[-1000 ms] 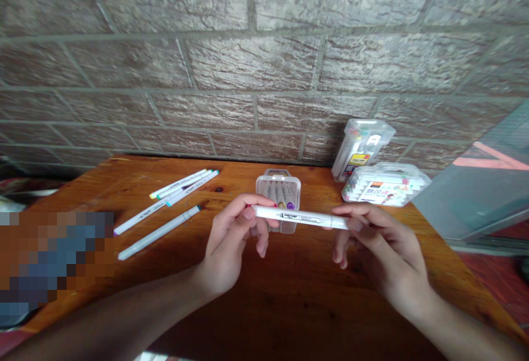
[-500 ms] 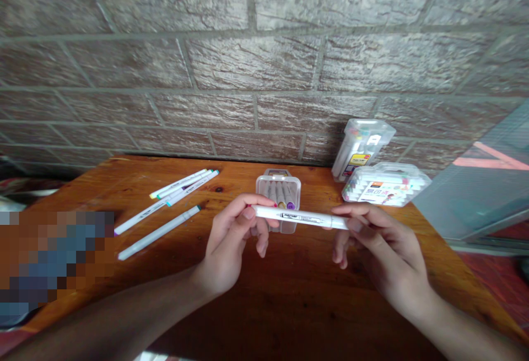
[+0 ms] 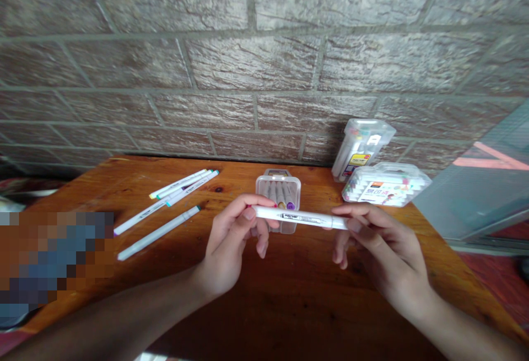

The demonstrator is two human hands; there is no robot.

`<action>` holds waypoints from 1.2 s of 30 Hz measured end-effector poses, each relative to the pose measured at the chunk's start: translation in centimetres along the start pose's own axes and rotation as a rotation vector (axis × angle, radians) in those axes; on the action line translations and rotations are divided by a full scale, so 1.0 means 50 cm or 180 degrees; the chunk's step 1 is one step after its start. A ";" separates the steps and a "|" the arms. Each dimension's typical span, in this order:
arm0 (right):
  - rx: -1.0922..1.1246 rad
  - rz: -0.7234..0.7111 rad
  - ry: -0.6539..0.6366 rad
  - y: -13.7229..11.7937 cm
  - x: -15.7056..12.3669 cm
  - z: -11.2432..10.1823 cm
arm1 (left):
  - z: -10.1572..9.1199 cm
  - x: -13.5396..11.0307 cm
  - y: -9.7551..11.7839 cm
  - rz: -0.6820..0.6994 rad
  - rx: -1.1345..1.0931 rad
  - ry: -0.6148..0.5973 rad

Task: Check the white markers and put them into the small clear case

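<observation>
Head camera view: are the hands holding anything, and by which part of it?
Yes, a white marker, by its two ends: the left hand pinches one end between thumb and fingers, the right hand the other.

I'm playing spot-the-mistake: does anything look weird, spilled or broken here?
Yes: the blocky patch at lower left looks odd because its squares hide what's there. Loose pens lie askew on the table. I see nothing spilled, and the held pen looks whole.
</observation>
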State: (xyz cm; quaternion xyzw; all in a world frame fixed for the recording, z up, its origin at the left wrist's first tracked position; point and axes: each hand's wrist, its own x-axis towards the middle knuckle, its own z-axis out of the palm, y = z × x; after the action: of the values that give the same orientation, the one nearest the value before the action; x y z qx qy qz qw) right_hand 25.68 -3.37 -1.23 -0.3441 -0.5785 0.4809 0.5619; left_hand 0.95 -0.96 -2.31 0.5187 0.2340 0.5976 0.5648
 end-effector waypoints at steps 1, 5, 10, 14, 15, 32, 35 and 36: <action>-0.0016 -0.0010 -0.0003 0.000 0.000 0.000 | -0.001 0.000 -0.001 0.0009 0.0025 0.0003; -0.0199 -0.0105 0.0035 -0.005 0.001 0.005 | -0.001 0.001 -0.002 0.0052 0.0226 0.0012; -0.0585 -0.0164 0.0203 -0.014 0.007 0.017 | 0.007 0.000 0.007 -0.0024 0.0631 0.0092; -0.0639 -0.0166 0.0253 -0.013 0.008 0.019 | 0.011 -0.003 0.011 -0.0119 0.0834 0.0095; -0.0641 -0.0169 0.0253 -0.012 0.007 0.018 | 0.011 -0.003 0.011 -0.0119 0.0860 0.0088; -0.0740 -0.0159 0.0203 -0.015 0.008 0.019 | 0.009 -0.004 0.007 -0.0063 0.0884 0.0089; -0.0760 -0.0174 0.0196 -0.016 0.009 0.019 | 0.009 -0.004 0.007 -0.0051 0.0868 0.0087; -0.0769 -0.0183 0.0193 -0.015 0.010 0.019 | 0.009 -0.004 0.007 -0.0050 0.0865 0.0093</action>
State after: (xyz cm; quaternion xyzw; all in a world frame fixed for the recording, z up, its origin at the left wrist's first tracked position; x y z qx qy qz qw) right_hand 24.79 -3.31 -0.26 -0.4069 -0.6246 0.3808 0.5471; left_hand 1.16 -1.39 -1.92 0.5798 0.3251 0.5635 0.4904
